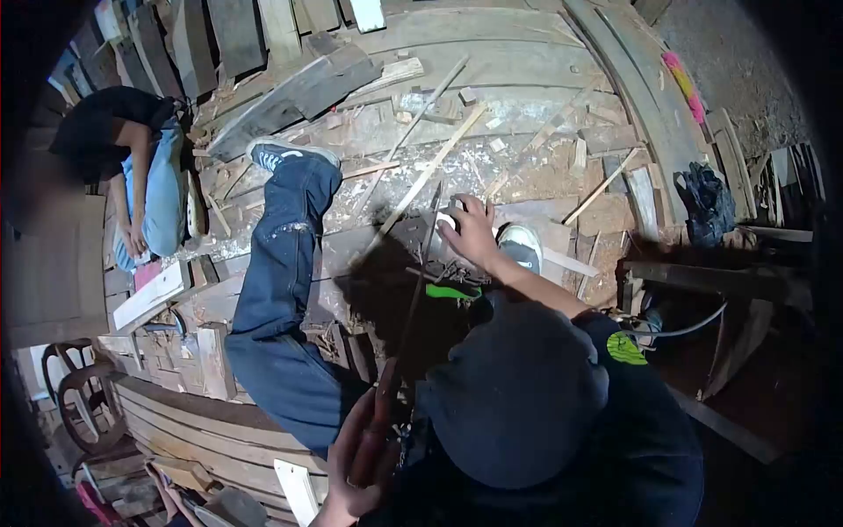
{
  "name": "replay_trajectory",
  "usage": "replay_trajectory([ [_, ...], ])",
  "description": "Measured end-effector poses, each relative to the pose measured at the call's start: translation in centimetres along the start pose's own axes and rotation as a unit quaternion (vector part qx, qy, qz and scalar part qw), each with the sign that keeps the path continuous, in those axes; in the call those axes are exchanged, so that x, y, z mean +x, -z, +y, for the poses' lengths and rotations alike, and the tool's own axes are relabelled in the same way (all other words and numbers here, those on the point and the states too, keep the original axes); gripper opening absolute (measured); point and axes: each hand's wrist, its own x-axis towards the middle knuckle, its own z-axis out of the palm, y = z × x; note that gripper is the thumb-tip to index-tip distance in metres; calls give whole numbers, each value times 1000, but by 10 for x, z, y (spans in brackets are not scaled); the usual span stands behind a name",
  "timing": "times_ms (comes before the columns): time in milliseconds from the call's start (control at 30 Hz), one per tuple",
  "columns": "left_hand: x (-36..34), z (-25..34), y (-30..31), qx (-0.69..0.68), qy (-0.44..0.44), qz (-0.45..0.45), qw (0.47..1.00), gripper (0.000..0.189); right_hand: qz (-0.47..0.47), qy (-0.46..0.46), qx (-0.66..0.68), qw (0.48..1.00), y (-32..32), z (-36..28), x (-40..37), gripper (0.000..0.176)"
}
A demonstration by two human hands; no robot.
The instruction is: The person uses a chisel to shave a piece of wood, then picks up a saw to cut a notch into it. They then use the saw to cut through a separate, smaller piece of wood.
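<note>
My left hand (356,465) is closed round the reddish-brown handle of a long, slim-bladed tool (410,321). Its narrow blade points forward, away from me. By the blade's far end, my right hand (474,233) pinches a small white piece (446,221) between fingers and thumb, right at the blade. Below that hand lies a bright green object (453,291) on the dark floor. My left leg (281,255) stretches out left of the blade, and my right shoe (522,246) stands beside the right hand.
Another person (132,167) crouches at the left, hands low. Wood strips (430,176) and chips litter the floor, with a thick plank (294,98) beyond my left shoe. A black plastic bag (705,206) lies at the right near a wooden stand (711,281). Curved boards (202,413) run behind on the left.
</note>
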Motion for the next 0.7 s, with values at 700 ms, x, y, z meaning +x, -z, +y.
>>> replay_trajectory([
  [700, -9, -34, -4, 170, -95, -2, 981, 64, -27, 45, -55, 997, -3, 6, 5, 28],
])
